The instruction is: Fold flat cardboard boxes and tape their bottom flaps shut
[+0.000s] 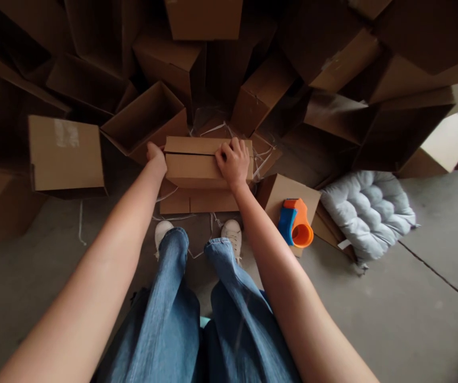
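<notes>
A cardboard box (197, 166) lies between my feet, its two long top flaps folded in with a narrow dark gap between them. At its left end, my left hand (157, 157) is closed against the edge, with some fingers hidden. My right hand (234, 164) presses on the top near the right end, fingers curled over the flap at the seam. Flat cardboard (213, 202) and loose white strapping lie beneath and around the box. To the right, an orange and blue tape dispenser (298, 223) rests on a piece of cardboard.
Many cardboard boxes are heaped along the far side, including an open box (147, 119) beside my left hand and a box with tape on it (67, 151) farther left. A grey tufted cushion (368, 213) lies at right on the concrete floor (424, 298).
</notes>
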Action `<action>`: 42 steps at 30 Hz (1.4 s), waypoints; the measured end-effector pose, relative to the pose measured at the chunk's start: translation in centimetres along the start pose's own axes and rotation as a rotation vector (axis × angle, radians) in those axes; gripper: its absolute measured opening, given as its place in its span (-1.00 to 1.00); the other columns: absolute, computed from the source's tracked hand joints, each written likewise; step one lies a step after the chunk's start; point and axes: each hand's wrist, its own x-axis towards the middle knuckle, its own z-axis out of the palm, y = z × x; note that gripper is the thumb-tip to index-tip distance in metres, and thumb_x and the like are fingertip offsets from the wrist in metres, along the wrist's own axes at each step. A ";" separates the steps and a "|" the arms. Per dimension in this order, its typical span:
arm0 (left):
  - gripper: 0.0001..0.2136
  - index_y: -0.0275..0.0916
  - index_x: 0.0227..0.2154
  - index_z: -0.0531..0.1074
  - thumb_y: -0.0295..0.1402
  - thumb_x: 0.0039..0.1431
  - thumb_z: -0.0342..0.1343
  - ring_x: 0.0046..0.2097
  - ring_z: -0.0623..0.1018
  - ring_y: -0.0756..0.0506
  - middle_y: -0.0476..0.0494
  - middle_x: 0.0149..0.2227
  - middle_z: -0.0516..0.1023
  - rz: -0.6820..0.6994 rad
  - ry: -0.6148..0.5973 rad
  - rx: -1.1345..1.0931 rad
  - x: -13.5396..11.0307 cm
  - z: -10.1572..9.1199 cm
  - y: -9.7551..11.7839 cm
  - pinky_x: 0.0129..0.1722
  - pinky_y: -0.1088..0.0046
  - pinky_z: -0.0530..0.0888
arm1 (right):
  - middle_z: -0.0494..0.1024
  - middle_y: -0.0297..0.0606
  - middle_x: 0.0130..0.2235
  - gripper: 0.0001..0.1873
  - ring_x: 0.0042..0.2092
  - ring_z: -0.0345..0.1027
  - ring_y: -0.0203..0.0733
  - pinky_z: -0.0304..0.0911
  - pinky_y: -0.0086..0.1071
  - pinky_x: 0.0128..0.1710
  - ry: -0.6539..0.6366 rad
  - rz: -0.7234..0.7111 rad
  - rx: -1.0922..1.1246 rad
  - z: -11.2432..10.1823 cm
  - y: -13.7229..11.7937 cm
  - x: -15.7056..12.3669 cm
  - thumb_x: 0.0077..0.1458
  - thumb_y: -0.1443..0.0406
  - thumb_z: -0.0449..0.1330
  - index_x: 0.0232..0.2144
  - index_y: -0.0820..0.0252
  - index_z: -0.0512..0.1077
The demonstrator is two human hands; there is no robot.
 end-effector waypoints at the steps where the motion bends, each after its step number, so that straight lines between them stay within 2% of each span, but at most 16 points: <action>1: -0.30 -0.38 0.10 0.53 -0.24 0.42 -0.55 -0.15 0.66 -0.20 -0.37 -0.09 0.66 -0.053 -0.033 -0.086 -0.3 -0.1 0.8 -0.12 0.23 0.62 | 0.47 -0.04 -0.06 -0.67 0.05 0.28 0.05 0.21 -0.10 0.02 -0.003 0.001 0.003 -0.1 -0.1 0.0 0.39 0.28 -0.09 -0.21 0.17 0.47; 2: -0.26 -0.37 0.10 0.52 -0.20 0.42 -0.59 -0.11 0.66 -0.19 -0.37 -0.04 0.65 -0.087 -0.052 -0.147 -0.6 -0.2 1.5 -0.10 0.24 0.61 | 0.47 -0.03 -0.05 -0.68 0.05 0.28 0.04 0.21 -0.10 0.02 -0.006 0.000 0.006 -0.2 -0.1 0.0 0.39 0.28 -0.08 -0.22 0.17 0.47; 4: -0.29 -0.33 0.08 0.53 -0.11 0.45 -0.52 0.01 0.63 -0.23 -0.38 0.03 0.61 -0.068 -0.019 -0.121 -1.5 -0.1 2.7 -0.02 0.23 0.58 | 0.47 -0.03 -0.05 -0.67 0.06 0.28 0.05 0.21 -0.11 0.02 -0.009 -0.001 0.011 -0.2 -0.1 0.0 0.39 0.27 -0.08 -0.22 0.18 0.47; 7: -0.48 -0.31 0.06 0.52 -0.09 0.42 -0.21 0.17 0.54 -0.34 -0.45 0.12 0.55 0.116 0.103 0.166 -3.5 0.4 3.5 0.11 0.15 0.50 | 0.47 -0.02 -0.05 -0.66 0.06 0.29 0.05 0.22 -0.09 0.03 0.003 0.001 0.018 -0.2 -0.1 0.0 0.40 0.25 -0.09 -0.21 0.18 0.47; 9: -0.56 -0.31 0.09 0.49 -0.15 0.37 -0.09 0.18 0.53 -0.37 -0.49 0.16 0.51 0.248 0.163 0.358 -5.0 0.9 3.4 0.13 0.12 0.47 | 0.46 -0.02 -0.05 -0.67 0.06 0.29 0.06 0.22 -0.08 0.04 0.019 0.004 0.025 0.0 0.0 0.0 0.40 0.25 -0.09 -0.20 0.19 0.46; 12: -0.60 -0.29 0.12 0.44 -0.25 0.37 -0.10 0.15 0.55 -0.37 -0.50 0.15 0.51 0.342 0.246 0.528 -6.6 1.5 2.9 0.08 0.13 0.49 | 0.45 0.01 -0.04 -0.67 0.07 0.29 0.09 0.23 -0.04 0.06 0.035 0.020 0.039 0.2 -0.1 0.1 0.40 0.24 -0.09 -0.15 0.22 0.45; 16: -0.60 -0.33 0.13 0.42 -0.28 0.39 -0.15 0.12 0.58 -0.38 -0.54 0.08 0.56 0.347 0.281 0.594 -7.4 1.7 2.8 0.04 0.11 0.50 | 0.44 0.08 0.02 -0.62 0.13 0.29 0.13 0.21 0.04 0.13 0.035 0.060 0.059 0.4 -0.1 0.2 0.41 0.22 -0.13 -0.03 0.28 0.42; 21: -0.59 -0.36 0.13 0.41 -0.26 0.41 -0.16 0.18 0.53 -0.39 -0.55 0.06 0.58 0.329 0.247 0.651 -7.5 1.5 3.5 0.09 0.05 0.47 | 0.44 0.08 0.15 -0.53 0.24 0.27 0.10 0.09 0.11 0.30 0.050 0.032 0.147 0.4 0.1 0.4 0.41 0.19 -0.18 0.12 0.25 0.39; 25: -0.58 -0.38 0.15 0.39 -0.25 0.41 -0.16 0.20 0.51 -0.40 -0.57 0.09 0.57 0.302 0.218 0.687 -7.5 1.5 4.0 0.12 0.02 0.45 | 0.38 0.04 0.28 -0.43 0.39 0.11 0.08 -0.08 0.16 0.41 0.050 0.011 0.182 0.6 0.3 0.5 0.41 0.13 -0.19 0.29 0.24 0.28; 28: -0.57 -0.40 0.17 0.36 -0.25 0.42 -0.17 0.20 0.52 -0.38 -0.58 0.13 0.55 0.253 0.170 0.703 -7.1 1.4 4.5 0.12 0.05 0.45 | 0.32 0.02 0.35 -0.37 0.45 -0.01 0.07 -0.16 0.16 0.44 0.017 0.019 0.170 0.6 0.2 0.6 0.41 0.09 -0.19 0.36 0.27 0.20; 32: -0.53 -0.46 0.21 0.32 -0.24 0.43 -0.18 0.24 0.49 -0.37 -0.63 0.19 0.49 0.198 0.082 0.747 -6.3 1.2 5.3 0.14 0.08 0.44 | 0.26 0.05 0.39 -0.32 0.48 -0.07 0.06 -0.24 0.15 0.47 -0.008 0.021 0.148 0.2 0.1 0.7 0.41 0.07 -0.19 0.40 0.33 0.14; 38: -0.48 -0.44 0.27 0.29 -0.19 0.43 -0.20 0.27 0.47 -0.38 -0.63 0.22 0.46 0.104 -0.051 0.792 -5.5 0.8 6.7 0.12 0.05 0.47 | 0.10 -0.11 0.47 -0.32 0.53 -0.25 0.02 -0.42 0.23 0.47 0.051 -0.050 0.151 -0.6 -0.1 0.4 0.41 0.09 -0.22 0.47 0.19 -0.01; 42: -0.44 -0.42 0.33 0.22 -0.18 0.43 -0.24 0.29 0.44 -0.40 -0.62 0.28 0.40 0.050 -0.087 0.800 -5.5 0.7 7.3 0.07 -0.01 0.50 | 0.08 -0.14 0.48 -0.32 0.53 -0.25 0.00 -0.44 0.18 0.48 0.027 -0.129 0.141 -0.6 -0.1 0.2 0.42 0.10 -0.23 0.48 0.20 -0.02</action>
